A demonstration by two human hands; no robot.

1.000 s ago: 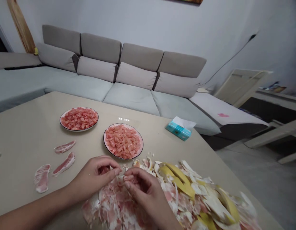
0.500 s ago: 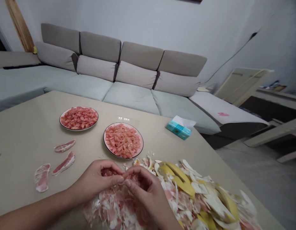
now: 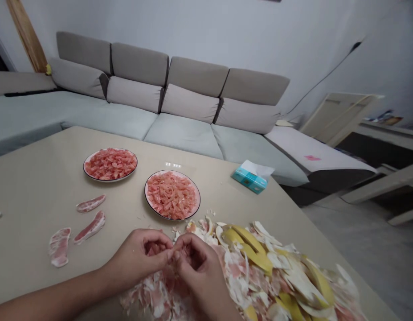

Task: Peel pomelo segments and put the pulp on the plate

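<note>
Left hand (image 3: 139,258) and right hand (image 3: 198,269) have closed up since a second ago, fingertips now touching, both pinched on a pink pomelo piece (image 3: 153,248) (mostly hidden) just short of the near plate (image 3: 198,201), over the peel heap (image 3: 259,272); stripping judged under way.

Left of the fingers (image 3: 164,253) the beige counter (image 3: 32,178) lies bare as far as three pink, white-skinned fruit segments (image 3: 90,227), with passable gaps between them. Just beyond the fingers a black-rimmed round plate heaped with pink fruit pieces (image 3: 145,195) blocks the way ahead. A second such plate (image 3: 83,167) stands farther off to the left, with an open lane between the two. Under and right of the fingers a heap of white, pink and yellow peel scraps (image 3: 259,267) covers the counter. A teal tissue pack (image 3: 249,179) sits beyond it, well apart.
</note>
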